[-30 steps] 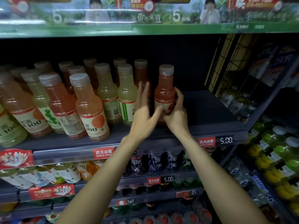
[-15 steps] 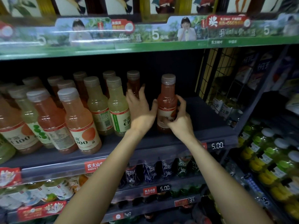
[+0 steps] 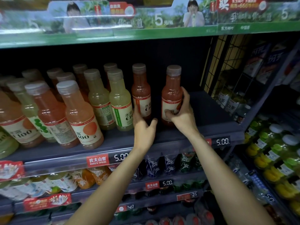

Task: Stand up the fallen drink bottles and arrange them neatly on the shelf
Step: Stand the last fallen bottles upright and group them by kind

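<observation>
Two red-orange drink bottles stand upright at the right end of the row on the dark shelf (image 3: 211,114). My right hand (image 3: 184,114) grips the rightmost bottle (image 3: 172,93) around its label, thumb in front and fingers behind. My left hand (image 3: 143,129) is at the base of the neighbouring red-orange bottle (image 3: 140,91). Its fingers point up along the bottle's left side and its thumb is spread out to the right. A gap separates the two bottles.
Left of them stand yellow-green bottles (image 3: 120,101) and several orange ones (image 3: 81,116), all upright in rows. Right of the held bottle the shelf is bare up to a wire grid (image 3: 227,65). Lower shelves and a side rack (image 3: 276,159) hold more drinks.
My left hand has dropped from in front of the second red-orange bottle to its base, uncovering it. My right hand keeps its grip on the rightmost bottle. The view has shifted.
</observation>
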Available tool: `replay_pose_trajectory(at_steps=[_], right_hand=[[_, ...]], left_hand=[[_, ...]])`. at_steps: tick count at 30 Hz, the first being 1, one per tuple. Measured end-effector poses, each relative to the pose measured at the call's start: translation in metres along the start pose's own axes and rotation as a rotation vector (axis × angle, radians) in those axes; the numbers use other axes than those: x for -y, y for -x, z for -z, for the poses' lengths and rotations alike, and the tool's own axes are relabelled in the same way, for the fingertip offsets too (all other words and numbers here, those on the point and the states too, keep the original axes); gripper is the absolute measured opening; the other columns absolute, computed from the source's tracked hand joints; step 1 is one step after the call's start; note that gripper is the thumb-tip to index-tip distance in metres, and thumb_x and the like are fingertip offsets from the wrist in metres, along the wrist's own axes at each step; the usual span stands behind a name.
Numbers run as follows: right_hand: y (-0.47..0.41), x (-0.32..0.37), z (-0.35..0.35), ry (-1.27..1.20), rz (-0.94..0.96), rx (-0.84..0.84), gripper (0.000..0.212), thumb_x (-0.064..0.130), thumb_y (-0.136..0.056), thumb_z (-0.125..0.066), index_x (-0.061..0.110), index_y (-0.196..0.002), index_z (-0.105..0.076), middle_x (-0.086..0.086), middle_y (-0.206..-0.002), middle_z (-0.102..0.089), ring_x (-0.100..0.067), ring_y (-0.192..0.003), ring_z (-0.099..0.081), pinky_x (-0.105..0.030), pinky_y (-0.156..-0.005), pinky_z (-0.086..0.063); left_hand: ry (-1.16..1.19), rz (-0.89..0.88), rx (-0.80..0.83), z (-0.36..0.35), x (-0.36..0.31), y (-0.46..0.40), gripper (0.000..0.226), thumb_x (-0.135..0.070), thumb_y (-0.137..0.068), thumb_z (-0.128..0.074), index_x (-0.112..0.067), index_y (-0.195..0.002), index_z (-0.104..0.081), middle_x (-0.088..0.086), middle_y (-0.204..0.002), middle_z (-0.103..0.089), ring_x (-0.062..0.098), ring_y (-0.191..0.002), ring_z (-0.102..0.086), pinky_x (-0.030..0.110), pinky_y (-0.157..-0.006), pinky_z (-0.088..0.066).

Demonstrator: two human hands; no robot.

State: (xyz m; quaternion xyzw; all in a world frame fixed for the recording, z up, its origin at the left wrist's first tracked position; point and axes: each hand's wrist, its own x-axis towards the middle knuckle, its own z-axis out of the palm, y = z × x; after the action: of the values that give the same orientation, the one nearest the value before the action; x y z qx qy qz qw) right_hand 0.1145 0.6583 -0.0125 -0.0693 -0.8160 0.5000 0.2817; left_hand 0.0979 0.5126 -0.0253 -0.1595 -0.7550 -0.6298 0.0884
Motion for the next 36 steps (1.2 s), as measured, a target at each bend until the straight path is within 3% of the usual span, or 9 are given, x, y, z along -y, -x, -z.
replay_pose_trajectory(at_steps=[6,11,15,17,22,26,30,34,36], right_hand=[[0.001,-0.001,0.001,-0.035,0.017,-0.02,0.095,0.018,-0.073,-0.077,0.027,-0.146,-0.017,-0.001,-0.135,-0.048,-0.007,-0.115,-0.049,-0.021,-0.092,-0.041],[0.005,-0.006,0.023,0.0,0.012,-0.121,0.092,0.01,-0.069,-0.078,0.026,-0.143,-0.024,0.003,-0.122,-0.054,-0.008,-0.106,-0.055,-0.002,-0.079,-0.039],[0.011,-0.024,0.048,0.017,-0.022,-0.272,0.096,0.021,-0.065,-0.072,0.036,-0.144,-0.019,0.0,-0.127,-0.051,-0.022,-0.118,-0.051,-0.039,-0.1,-0.043],[0.011,-0.03,0.057,-0.033,-0.016,-0.314,0.092,0.019,-0.071,-0.068,0.036,-0.145,-0.016,0.003,-0.138,-0.041,-0.022,-0.13,-0.04,-0.044,-0.109,-0.035],[0.0,-0.031,0.07,-0.188,-0.052,-0.325,0.089,-0.005,-0.082,-0.063,0.03,-0.146,-0.012,0.005,-0.143,-0.035,-0.008,-0.13,-0.039,-0.025,-0.106,-0.033],[-0.013,-0.029,0.076,-0.321,-0.114,-0.298,0.08,-0.006,-0.088,-0.054,0.024,-0.148,-0.01,0.003,-0.142,-0.034,-0.012,-0.129,-0.038,-0.033,-0.11,-0.032],[-0.026,-0.026,0.077,-0.461,-0.16,-0.302,0.067,0.02,-0.094,-0.045,0.024,-0.15,-0.008,0.001,-0.153,-0.024,-0.014,-0.137,-0.031,-0.03,-0.111,-0.029],[-0.031,-0.031,0.076,-0.34,-0.206,-0.218,0.061,0.016,-0.101,-0.036,0.023,-0.151,-0.002,0.006,-0.15,-0.025,-0.015,-0.14,-0.026,-0.033,-0.115,-0.024],[-0.027,-0.034,0.078,-0.278,-0.211,-0.181,0.06,0.008,-0.1,-0.035,0.023,-0.15,-0.005,0.014,-0.137,-0.031,-0.009,-0.135,-0.031,-0.017,-0.107,-0.029]], left_hand=[[0.099,0.186,-0.069,-0.01,-0.01,-0.027,0.109,-0.048,-0.066,-0.069,-0.017,-0.152,-0.009,0.01,-0.154,-0.029,0.024,-0.141,-0.029,0.043,-0.118,-0.02],[-0.03,0.195,0.062,-0.019,-0.006,-0.042,0.102,-0.038,-0.08,-0.074,-0.022,-0.152,-0.004,0.016,-0.148,-0.018,0.029,-0.137,-0.028,0.032,-0.11,-0.025],[0.057,0.105,0.276,-0.027,-0.008,-0.058,0.111,-0.028,-0.073,-0.083,-0.024,-0.15,-0.004,0.004,-0.152,-0.02,0.015,-0.136,-0.03,0.035,-0.115,-0.028],[0.068,0.104,0.367,-0.034,-0.009,-0.064,0.12,-0.027,-0.068,-0.085,-0.029,-0.15,0.002,0.001,-0.152,-0.024,0.014,-0.137,-0.032,0.036,-0.114,-0.031],[0.133,0.104,0.437,-0.052,-0.016,-0.079,0.091,0.001,-0.076,-0.075,-0.018,-0.145,-0.019,-0.009,-0.114,-0.053,-0.002,-0.099,-0.054,0.006,-0.075,-0.046],[0.202,0.134,0.513,-0.075,-0.025,-0.079,0.085,0.002,-0.075,-0.075,-0.02,-0.143,-0.029,-0.01,-0.113,-0.057,0.001,-0.102,-0.057,0.023,-0.091,-0.047],[0.318,0.121,0.5,-0.093,-0.027,-0.068,0.095,0.004,-0.076,-0.071,-0.026,-0.15,-0.02,-0.002,-0.13,-0.056,0.011,-0.118,-0.056,0.036,-0.102,-0.044],[0.384,0.121,0.547,-0.106,-0.032,-0.059,0.084,0.003,-0.082,-0.064,-0.025,-0.149,-0.022,-0.006,-0.127,-0.056,0.006,-0.113,-0.057,0.027,-0.095,-0.046],[0.372,0.14,0.538,-0.109,-0.039,-0.056,0.081,0.003,-0.082,-0.064,-0.024,-0.147,-0.024,-0.01,-0.12,-0.056,0.002,-0.106,-0.056,0.021,-0.086,-0.046]])
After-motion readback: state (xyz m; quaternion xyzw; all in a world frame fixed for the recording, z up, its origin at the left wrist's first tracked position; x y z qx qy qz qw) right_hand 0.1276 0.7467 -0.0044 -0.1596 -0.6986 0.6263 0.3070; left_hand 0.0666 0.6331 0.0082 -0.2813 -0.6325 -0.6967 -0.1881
